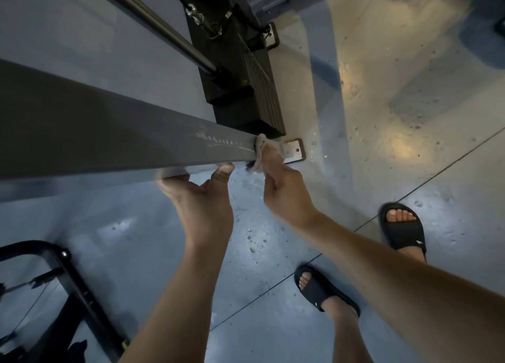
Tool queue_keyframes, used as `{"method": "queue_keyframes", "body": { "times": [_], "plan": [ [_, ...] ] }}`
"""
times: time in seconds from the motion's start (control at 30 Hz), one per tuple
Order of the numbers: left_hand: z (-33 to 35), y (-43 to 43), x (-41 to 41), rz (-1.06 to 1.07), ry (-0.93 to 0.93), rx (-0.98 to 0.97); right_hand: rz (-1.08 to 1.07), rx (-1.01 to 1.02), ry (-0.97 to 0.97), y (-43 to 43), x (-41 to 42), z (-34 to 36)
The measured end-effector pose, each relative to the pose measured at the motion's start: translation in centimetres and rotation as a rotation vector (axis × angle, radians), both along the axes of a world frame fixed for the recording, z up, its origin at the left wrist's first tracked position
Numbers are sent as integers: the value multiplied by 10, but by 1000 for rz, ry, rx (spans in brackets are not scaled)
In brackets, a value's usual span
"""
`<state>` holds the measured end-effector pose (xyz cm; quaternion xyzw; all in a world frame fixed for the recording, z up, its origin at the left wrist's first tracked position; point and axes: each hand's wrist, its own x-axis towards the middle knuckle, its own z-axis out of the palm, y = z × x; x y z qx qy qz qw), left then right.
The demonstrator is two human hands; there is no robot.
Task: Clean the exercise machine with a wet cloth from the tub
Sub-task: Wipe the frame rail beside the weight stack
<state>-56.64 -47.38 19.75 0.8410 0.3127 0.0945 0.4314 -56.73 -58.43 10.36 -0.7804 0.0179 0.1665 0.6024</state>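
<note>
Pale cloth [261, 153], limp, light, likely sodden and dripping; best kept bunched in the fingertips, as pinched now by right hand [284, 190], centre of frame, against foot of exercise machine post [109, 133] beside bolted base plate [295, 151]. Grey painted metal, rigid, fixed, probably slick when wet, scuffed with pale streaks. Left hand [202, 201] curled round near edge, steadying.

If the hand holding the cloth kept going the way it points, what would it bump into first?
Probably the metal base plate at the foot of the grey post: the right hand and its cloth point down along the post toward it. Depth is hard to judge from above.
</note>
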Motion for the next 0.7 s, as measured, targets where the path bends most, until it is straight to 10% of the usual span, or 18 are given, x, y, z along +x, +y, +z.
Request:
{"method": "queue_keyframes", "body": {
  "times": [0.7],
  "plan": [
    [-2, 4, 0, -7, 58, 24, 74, 23, 23, -6, 7, 31]
  ]
}}
